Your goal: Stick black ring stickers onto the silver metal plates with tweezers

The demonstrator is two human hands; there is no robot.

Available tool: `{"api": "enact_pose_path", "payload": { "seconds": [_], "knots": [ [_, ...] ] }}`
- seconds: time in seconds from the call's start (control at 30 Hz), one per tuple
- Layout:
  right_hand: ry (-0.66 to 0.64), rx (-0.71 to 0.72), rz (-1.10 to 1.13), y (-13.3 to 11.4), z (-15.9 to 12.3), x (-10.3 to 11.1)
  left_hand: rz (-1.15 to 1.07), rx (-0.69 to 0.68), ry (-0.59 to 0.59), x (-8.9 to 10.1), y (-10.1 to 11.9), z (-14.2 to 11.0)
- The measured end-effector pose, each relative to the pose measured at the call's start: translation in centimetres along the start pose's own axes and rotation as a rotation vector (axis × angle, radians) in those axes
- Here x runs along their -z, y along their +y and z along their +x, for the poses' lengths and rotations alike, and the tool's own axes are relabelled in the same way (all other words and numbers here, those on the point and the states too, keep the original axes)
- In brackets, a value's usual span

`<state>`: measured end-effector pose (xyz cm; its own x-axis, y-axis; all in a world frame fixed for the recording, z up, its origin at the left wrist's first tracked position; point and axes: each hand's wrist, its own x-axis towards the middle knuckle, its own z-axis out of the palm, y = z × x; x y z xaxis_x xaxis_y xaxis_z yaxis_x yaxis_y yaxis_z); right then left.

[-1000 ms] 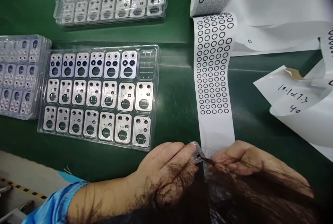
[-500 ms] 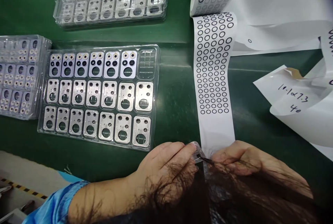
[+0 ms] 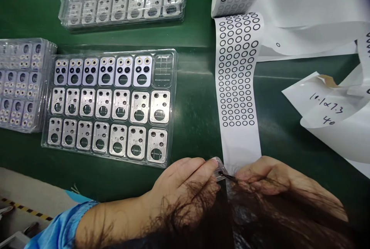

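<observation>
Head view: a smooth, faintly glossy green tabletop [image 3: 196, 71] is spread beneath and beyond both sets of fingers. Past the right fingers, curled sheets of white paper [image 3: 312, 2] are strewn, one piece marked by hand with figures. Beyond the left fingers and to their left, a clear, shiny plastic tray [image 3: 172, 118] is set; farther out in that direction, two stacks of similar trays, an upper stack [image 3: 121, 22] and a left stack [image 3: 43, 87], are seen. Straight ahead of the gap between the hands, a white paper strip [image 3: 241, 143] is unrolled toward the right fingertips, printed-looking black ovals being lined up along it. The fingers of the left hand [image 3: 185, 183] are pressed together, a small greyish plate [image 3: 218, 166] with rounded corners being pinched at their tips. By the right hand [image 3: 266, 175], partly veiled by dark hair [image 3: 248, 218], a thin dark tool [image 3: 230, 178] is gripped between bunched fingertips; its point is held at a dark hole in the plate. In the tray, rows of rounded rectangular plates are seated: grooved silvery metal ones [image 3: 163, 104] nearer the left fingers, pale lilac ones [image 3: 147, 74] farther off.
</observation>
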<state>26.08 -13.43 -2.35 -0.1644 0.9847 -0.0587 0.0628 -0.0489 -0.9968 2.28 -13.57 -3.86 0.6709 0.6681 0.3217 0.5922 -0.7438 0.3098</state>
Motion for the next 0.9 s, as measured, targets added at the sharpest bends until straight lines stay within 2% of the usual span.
{"api": "enact_pose_path", "payload": {
  "seconds": [0.1, 0.17, 0.23, 0.3, 0.4, 0.57, 0.7, 0.8, 0.9],
  "knots": [
    [0.133, -0.068, -0.034, -0.4, -0.1, -0.5, 0.011, 0.017, -0.034, -0.1, 0.1, -0.2],
    [0.168, -0.109, -0.025, -0.2, -0.2, -0.3, 0.009, 0.014, -0.03, -0.1, 0.1, -0.2],
    [0.014, -0.126, 0.038, 0.3, -0.3, 0.3, 0.003, 0.005, -0.022, -0.1, 0.1, -0.3],
    [-0.053, -0.161, 0.095, 0.9, -0.3, 1.1, 0.002, 0.011, -0.023, -0.1, 0.1, -0.2],
    [-0.055, -0.2, 0.16, 1.2, -0.2, 1.8, 0.007, 0.031, -0.042, 0.0, 0.1, 0.0],
    [-0.087, -0.245, 0.182, 1.5, -0.4, 2.2, 0.013, -0.004, 0.003, -0.1, 0.0, -0.1],
    [-0.117, -0.206, 0.23, 1.9, -0.6, 2.6, 0.02, 0.004, 0.006, -0.3, 0.0, -0.4],
    [-0.077, -0.165, 0.172, 1.7, -0.6, 2.1, -0.002, 0.025, 0.042, -0.4, 0.1, -0.3],
    [-0.061, -0.14, 0.107, 1.3, -0.5, 1.4, -0.012, 0.039, 0.01, -0.3, 0.2, 0.0]
  ]
}}
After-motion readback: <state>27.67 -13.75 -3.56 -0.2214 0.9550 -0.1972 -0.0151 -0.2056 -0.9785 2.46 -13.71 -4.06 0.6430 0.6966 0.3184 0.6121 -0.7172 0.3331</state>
